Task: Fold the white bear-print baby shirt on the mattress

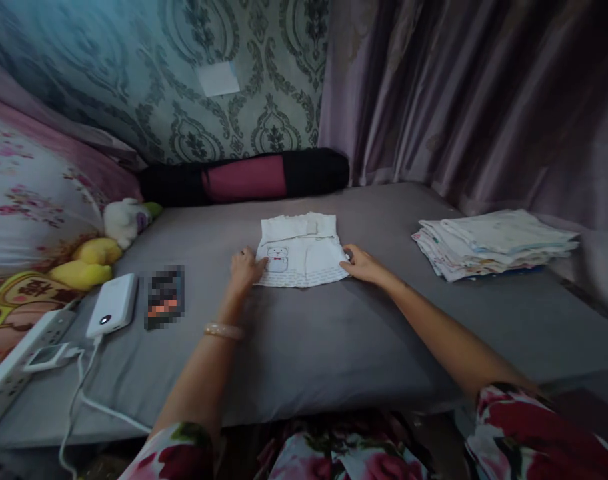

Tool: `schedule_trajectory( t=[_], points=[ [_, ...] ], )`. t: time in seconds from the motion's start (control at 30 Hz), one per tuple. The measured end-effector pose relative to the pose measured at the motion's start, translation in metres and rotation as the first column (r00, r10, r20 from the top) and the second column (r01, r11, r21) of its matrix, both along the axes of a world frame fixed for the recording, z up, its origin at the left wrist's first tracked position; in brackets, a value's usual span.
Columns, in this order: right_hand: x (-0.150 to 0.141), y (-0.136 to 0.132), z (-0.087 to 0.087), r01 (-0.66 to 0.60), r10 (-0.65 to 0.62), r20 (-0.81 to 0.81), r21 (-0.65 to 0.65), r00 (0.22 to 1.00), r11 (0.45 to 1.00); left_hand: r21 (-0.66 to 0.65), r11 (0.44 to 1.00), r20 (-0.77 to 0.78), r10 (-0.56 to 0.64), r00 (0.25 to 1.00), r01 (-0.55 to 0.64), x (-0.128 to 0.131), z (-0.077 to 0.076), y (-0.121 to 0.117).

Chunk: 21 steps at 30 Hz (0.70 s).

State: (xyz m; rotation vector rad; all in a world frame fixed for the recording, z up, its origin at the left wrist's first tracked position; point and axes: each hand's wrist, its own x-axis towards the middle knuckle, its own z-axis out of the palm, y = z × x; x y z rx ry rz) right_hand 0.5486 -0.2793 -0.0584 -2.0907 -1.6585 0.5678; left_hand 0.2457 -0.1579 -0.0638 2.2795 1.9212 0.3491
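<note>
A small white baby shirt [294, 257] lies flat on the grey sheet, its upper part folded across. A bear drawing with a red bow marks its left side, and rows of small print run along its lower border. My left hand [245, 268] is closed on the shirt's lower left edge, thumb over the cloth. At the lower right corner, my right hand [363, 264] pinches the shirt's edge between thumb and fingers.
A stack of folded light clothes [499, 243] lies at right. On the left are a white power bank [113, 303], a blurred-out item [165, 298], a power strip [39, 347], a white cable and plush toys [127, 221]. A black-and-red bolster [244, 179] lines the wall.
</note>
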Motion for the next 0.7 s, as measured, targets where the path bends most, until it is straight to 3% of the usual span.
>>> schedule_trajectory(
  t=[0.17, 0.3, 0.4, 0.47, 0.57, 0.7],
  points=[
    [0.01, -0.011, 0.002, -0.248, 0.249, -0.14, 0.02, 0.958, 0.968, -0.235, 0.968, 0.163, -0.046, 0.986, 0.085, -0.031, 0.01, -0.004],
    [0.018, -0.016, 0.005, -0.345, 0.333, -0.164, -0.05, 0.929, 0.937, -0.417, 0.856, 0.511, -0.058, 0.858, 0.306, -0.04, 0.022, -0.018],
    [0.02, -0.016, 0.003, -0.334, 0.334, -0.06, 0.011, 0.941, 0.943, -0.39, 0.788, 0.646, -0.135, 0.752, 0.477, -0.044, 0.029, -0.027],
    [0.019, -0.014, 0.002, -0.327, 0.326, 0.026, 0.071, 0.945, 0.942, -0.379, 0.781, 0.601, -0.199, 0.774, 0.496, -0.046, 0.03, -0.028],
    [0.017, -0.009, 0.001, -0.322, 0.31, 0.098, 0.139, 0.946, 0.937, -0.318, 0.834, 0.468, -0.276, 0.84, 0.451, -0.047, 0.028, -0.023],
    [0.013, 0.002, 0.002, -0.269, 0.248, 0.11, 0.281, 0.963, 0.921, -0.093, 0.9, 0.383, -0.363, 0.85, 0.426, -0.041, 0.02, -0.008]
  ],
)
